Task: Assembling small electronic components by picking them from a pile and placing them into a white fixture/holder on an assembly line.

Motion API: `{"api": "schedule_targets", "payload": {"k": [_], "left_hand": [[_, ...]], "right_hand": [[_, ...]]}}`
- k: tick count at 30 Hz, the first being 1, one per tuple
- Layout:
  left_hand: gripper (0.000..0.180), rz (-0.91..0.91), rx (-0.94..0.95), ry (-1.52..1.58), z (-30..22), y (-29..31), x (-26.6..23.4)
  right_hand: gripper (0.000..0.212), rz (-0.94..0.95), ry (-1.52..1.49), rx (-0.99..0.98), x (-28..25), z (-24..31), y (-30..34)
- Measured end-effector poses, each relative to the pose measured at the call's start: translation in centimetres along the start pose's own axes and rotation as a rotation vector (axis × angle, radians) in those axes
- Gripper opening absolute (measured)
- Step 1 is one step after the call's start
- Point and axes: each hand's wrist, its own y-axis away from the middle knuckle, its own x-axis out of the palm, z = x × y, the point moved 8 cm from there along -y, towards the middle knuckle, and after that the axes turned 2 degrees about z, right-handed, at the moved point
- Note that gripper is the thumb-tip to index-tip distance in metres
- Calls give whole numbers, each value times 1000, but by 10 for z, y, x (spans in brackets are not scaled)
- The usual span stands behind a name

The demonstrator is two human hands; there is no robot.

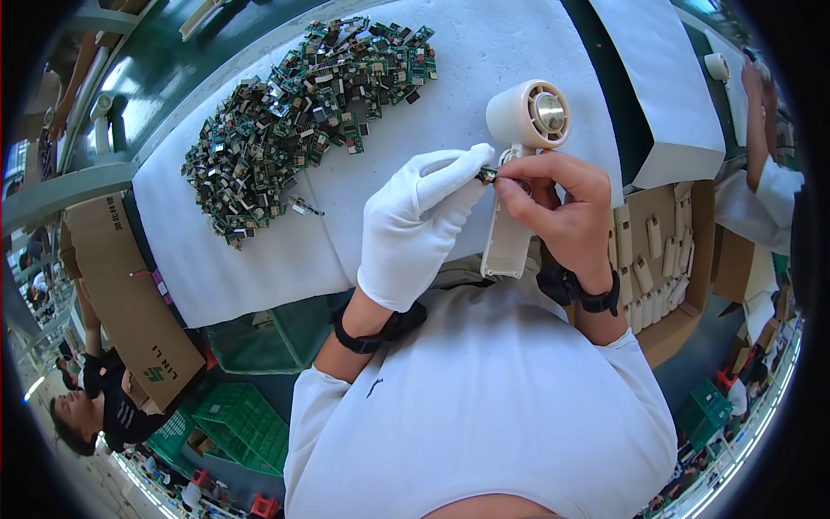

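Observation:
My left hand (419, 221), in a white glove, pinches a small green circuit board (487, 175) between thumb and fingers. Bare, my right hand (562, 203) has its thumb and index fingertip closed at the other end of that board. Just beneath these fingers is a cream handheld fan (519, 115), its round head pointing away from me. The fan's handle (508, 238) looks like an opened shell and reaches down toward my lap. My right hand covers part of the handle, so I cannot tell whether its curled fingers also grip it.
A big heap of small circuit boards (294, 121) lies on the white-covered table (251, 290), left of my hands. On the right stands a cardboard box (687, 316) with several cream handle parts. Green crates (242, 424) and a person (108, 398) are at the lower left.

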Motion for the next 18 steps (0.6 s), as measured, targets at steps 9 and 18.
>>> {"api": "schedule_targets", "payload": {"k": [9,18], "left_hand": [[33,116,-284,348,16,2,1],[33,227,-411,396,25,1,9]], "right_hand": [[15,62,-233,124,1,-24,11],[17,205,-143,82,0,-25,8]]}}
